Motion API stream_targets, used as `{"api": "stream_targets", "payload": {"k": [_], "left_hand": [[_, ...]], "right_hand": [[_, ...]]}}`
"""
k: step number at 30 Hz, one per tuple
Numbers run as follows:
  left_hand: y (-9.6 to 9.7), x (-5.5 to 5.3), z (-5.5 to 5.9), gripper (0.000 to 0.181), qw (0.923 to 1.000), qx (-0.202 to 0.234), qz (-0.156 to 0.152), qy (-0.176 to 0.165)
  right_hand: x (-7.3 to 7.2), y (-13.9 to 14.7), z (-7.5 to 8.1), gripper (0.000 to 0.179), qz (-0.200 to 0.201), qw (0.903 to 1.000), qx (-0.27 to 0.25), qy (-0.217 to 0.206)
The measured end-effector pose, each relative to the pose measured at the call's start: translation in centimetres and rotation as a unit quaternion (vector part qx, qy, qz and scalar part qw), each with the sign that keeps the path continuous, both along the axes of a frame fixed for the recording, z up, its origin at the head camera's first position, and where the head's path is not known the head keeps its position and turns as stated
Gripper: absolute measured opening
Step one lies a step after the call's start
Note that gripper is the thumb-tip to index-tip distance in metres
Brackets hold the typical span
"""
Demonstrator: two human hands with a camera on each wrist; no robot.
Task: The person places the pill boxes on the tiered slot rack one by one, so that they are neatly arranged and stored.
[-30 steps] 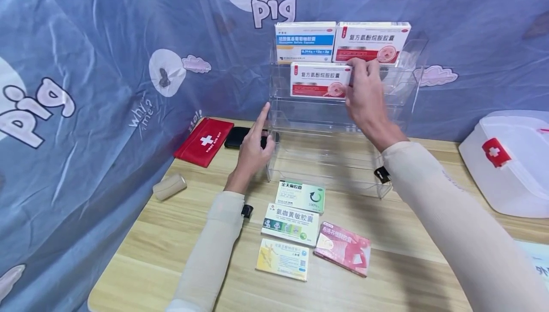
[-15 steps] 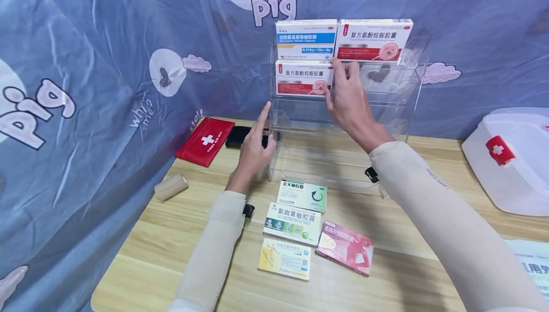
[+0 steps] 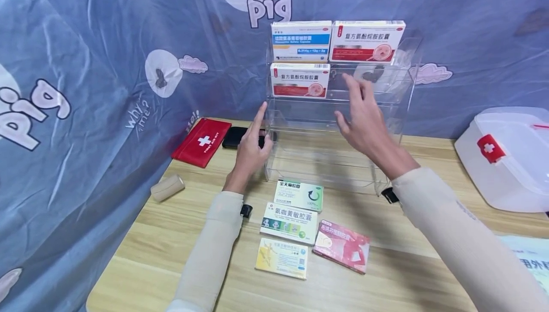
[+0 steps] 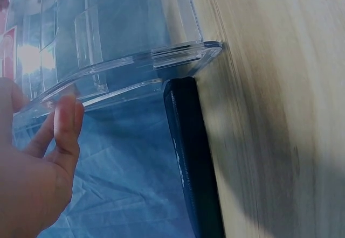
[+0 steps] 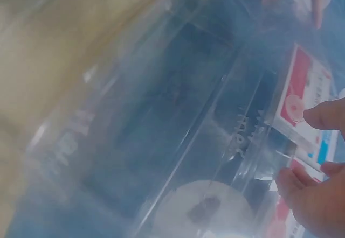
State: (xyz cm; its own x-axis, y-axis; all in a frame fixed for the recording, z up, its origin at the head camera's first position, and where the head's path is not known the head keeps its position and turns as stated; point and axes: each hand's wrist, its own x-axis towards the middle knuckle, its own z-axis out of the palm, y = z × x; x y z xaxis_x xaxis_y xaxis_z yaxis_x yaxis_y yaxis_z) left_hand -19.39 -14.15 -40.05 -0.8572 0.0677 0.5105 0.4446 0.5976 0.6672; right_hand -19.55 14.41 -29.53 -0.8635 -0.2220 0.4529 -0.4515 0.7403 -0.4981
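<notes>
A clear acrylic tiered rack (image 3: 300,152) stands on the table. On its top tier are a blue-and-white medicine box (image 3: 301,41) and a red-and-white medicine box (image 3: 367,41). One tier down, a second red-and-white medicine box (image 3: 299,80) stands at the left end. My right hand (image 3: 364,119) is in front of the rack, right of that lower box, its fingers spread and holding nothing. At the rack's left side is my left hand (image 3: 252,150), index finger extended; in the left wrist view, its fingers (image 4: 66,122) touch the rack's side edge.
In front of the rack lie a green box (image 3: 299,196), a white-and-green box (image 3: 288,223), a yellow box (image 3: 281,258) and a pink box (image 3: 341,246). A red first aid pouch (image 3: 201,142), black case (image 3: 236,137), tan roll (image 3: 167,188) and white medical bin (image 3: 510,159) stand around.
My right hand slid the lower red-and-white box left to the end of its tier, then let go and drew away to the right. My left hand stays at the rack's side.
</notes>
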Motion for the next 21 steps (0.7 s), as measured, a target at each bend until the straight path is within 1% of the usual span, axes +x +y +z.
{"api": "stream_targets", "payload": {"k": [4,7,10,14,18,21], "left_hand": [[0.1,0.1,0.0,0.091,1.0000,-0.002,0.002,-0.002],[0.1,0.2,-0.1,0.090,1.0000,0.001,0.004,-0.006],[0.1,0.3,0.0,0.090,0.9999,0.004,0.005,-0.009],[0.1,0.3,0.1,0.091,0.9999,0.005,0.009,-0.010],[0.1,0.1,0.1,0.090,1.0000,0.004,0.006,-0.004],[0.0,0.0,0.1,0.090,1.0000,0.004,0.005,-0.001]], "right_hand": [[3.1,1.9,-1.4,0.073,0.014,0.9998,0.006,0.011],[5.9,3.7,-3.1,0.065,0.028,0.9995,0.013,-0.004],[8.7,5.6,-5.3,0.061,0.037,0.9974,0.022,-0.058],[12.1,7.5,-8.5,0.056,0.033,0.9890,0.023,-0.142],[15.1,8.4,-11.6,0.053,0.024,0.9813,0.021,-0.190],[17.1,8.5,-13.3,0.051,0.024,0.9759,0.026,-0.215]]}}
